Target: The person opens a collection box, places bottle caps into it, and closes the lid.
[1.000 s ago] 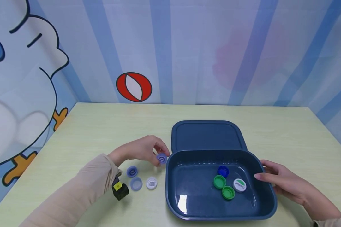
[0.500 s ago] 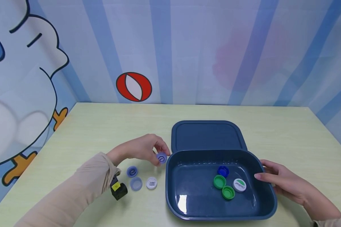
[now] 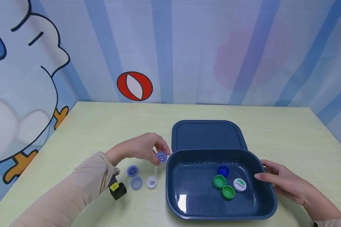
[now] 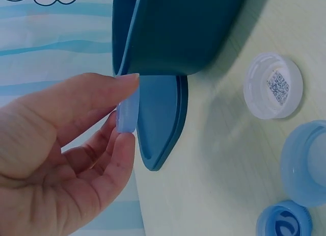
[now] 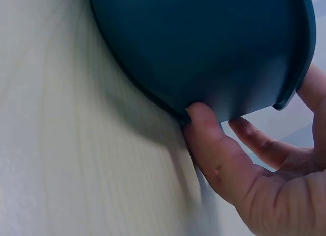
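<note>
In the head view, the left hand [image 3: 143, 148] is near the middle of the frame. Its grip is narrow and holds a light-blue cap [image 3: 161, 157] just beside the left rim of a dark blue box [image 3: 196, 186]. The right hand [image 3: 287, 181], at lower right, holds this box by the right wall, with the thumb over the rim. Two green caps [image 3: 219, 181] lie inside, and the lid [image 3: 208, 135] lies behind on the surface [image 3: 102, 126].

In the left wrist view, the cap is left of centre, seen from its edge, between thumb and finger. It looks like plastic, so I judge it very light, rather stiff and not fragile. The flat face may be slippery; its opposite edges seem the better place to take hold, with little force.

In the right wrist view, the box fills the upper part, and the grip at right holds its wall. It seems stiff, smooth and heavier than a cap; the rim should give a secure hold.
</note>
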